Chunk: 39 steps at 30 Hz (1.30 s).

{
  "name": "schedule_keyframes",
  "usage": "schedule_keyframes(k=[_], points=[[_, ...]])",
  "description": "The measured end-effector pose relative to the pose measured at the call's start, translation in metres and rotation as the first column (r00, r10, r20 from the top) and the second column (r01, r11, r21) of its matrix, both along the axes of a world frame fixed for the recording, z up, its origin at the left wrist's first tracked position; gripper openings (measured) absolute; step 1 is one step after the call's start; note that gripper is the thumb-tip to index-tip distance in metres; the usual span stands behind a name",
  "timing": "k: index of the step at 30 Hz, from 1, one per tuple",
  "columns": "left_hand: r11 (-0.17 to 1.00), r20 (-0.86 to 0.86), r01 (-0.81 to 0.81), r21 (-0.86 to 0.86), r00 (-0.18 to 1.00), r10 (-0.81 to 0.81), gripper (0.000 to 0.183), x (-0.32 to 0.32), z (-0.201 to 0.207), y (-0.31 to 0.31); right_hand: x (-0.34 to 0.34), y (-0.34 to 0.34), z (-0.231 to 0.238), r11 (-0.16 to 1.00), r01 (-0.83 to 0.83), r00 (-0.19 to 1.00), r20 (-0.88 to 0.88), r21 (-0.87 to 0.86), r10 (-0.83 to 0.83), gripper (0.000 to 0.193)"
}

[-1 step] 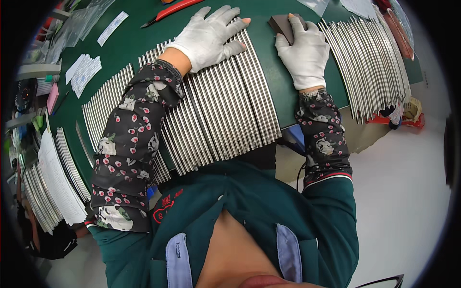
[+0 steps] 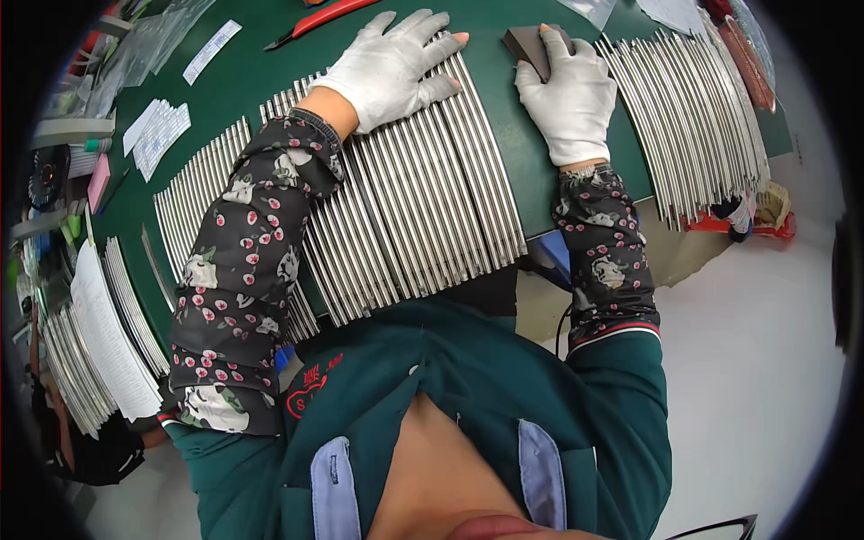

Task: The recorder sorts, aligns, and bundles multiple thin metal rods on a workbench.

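Observation:
My left hand, in a white glove with bare fingertips, lies spread across the far ends of a row of shiny metal rods. The rods lie side by side on the green table, their near ends toward my body. To the right, my right hand, gloved the same way, is closed on a dark brown rectangular block. The thumb and fingertips press on the block, which rests on the table between the middle row and the right-hand row.
Another row of metal rods lies at the right; more rods lie at the left. Red-handled pliers are at the far edge. Paper labels, a pink pad and a printed sheet lie at the left.

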State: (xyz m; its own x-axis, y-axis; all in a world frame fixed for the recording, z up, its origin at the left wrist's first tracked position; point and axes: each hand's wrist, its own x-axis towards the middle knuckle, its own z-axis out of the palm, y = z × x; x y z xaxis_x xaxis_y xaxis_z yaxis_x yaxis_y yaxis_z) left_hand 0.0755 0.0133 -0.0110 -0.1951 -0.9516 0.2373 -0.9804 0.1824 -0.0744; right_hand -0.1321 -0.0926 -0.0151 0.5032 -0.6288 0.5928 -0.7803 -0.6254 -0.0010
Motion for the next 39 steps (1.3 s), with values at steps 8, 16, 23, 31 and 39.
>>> schedule_keyframes(k=[8, 16, 23, 31, 39], points=[[0.998, -0.013, 0.044, -0.034, 0.999, -0.045, 0.056, 0.001, 0.011, 0.019, -0.002, 0.016, 0.003, 0.999, 0.037, 0.999, -0.041, 0.04, -0.035, 0.052], [0.982, -0.243, 0.046, 0.182, 0.97, 0.0, 0.057, -0.011, 0.047, 0.034, 0.002, 0.038, 0.025, 0.995, -0.006, 0.998, 0.056, 0.095, 0.001, 0.05], [0.991, -0.194, 0.051, 0.126, 0.981, -0.026, 0.054, -0.013, 0.042, 0.037, -0.004, 0.042, 0.027, 0.998, 0.001, 0.999, 0.051, 0.07, -0.004, 0.048], [0.995, -0.071, 0.008, 0.1, 0.997, -0.001, 0.057, -0.046, 0.049, 0.055, 0.0, 0.044, 0.021, 0.999, -0.02, 0.997, 0.074, 0.027, 0.018, 0.047], [0.998, -0.137, 0.024, 0.06, 0.99, -0.016, 0.053, -0.04, 0.043, 0.053, 0.003, 0.043, 0.025, 0.998, -0.017, 0.997, 0.07, 0.066, 0.013, 0.047]])
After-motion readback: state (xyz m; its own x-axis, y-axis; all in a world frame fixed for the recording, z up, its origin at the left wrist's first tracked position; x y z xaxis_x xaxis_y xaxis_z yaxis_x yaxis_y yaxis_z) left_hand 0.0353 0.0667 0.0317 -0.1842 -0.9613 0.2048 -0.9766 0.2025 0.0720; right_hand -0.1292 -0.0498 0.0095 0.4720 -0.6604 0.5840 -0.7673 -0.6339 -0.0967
